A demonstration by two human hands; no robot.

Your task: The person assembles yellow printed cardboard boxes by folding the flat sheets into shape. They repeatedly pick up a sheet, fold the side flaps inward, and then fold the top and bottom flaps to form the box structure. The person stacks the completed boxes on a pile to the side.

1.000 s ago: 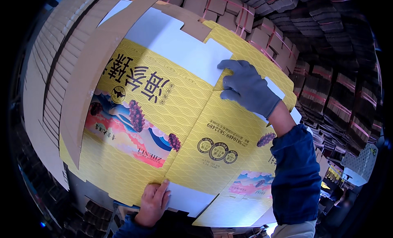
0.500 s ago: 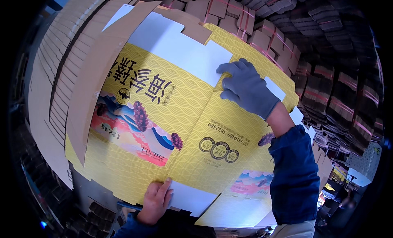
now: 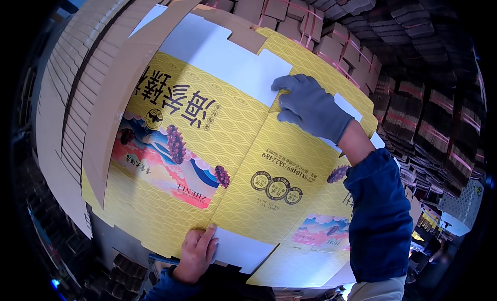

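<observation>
A large flat box blank of yellow printed cardboard (image 3: 243,132), with white flaps, lies in front of me. My right hand (image 3: 313,106), in a grey glove, rests on its far part beside the inner end of a white flap (image 3: 222,55). The thumb and forefinger are apart, bent against the board near a crease. My bare left hand (image 3: 195,253) is at the near edge, its fingers curled at the board and one digit stretched along the same crease. What lies beneath the left fingers is hidden.
A brown cardboard strip (image 3: 121,94) stands over the blank's left side, beside a row of brown cardboard sheets (image 3: 67,114). Bundles of folded cardboard tied with pink straps (image 3: 297,16) are stacked at the back and right. A person (image 3: 435,262) is blurred at the far right.
My right hand has shifted very slightly left and down, and its forearm has swung a little to the right. The printed panel has moved slightly left. My left hand keeps its place.
</observation>
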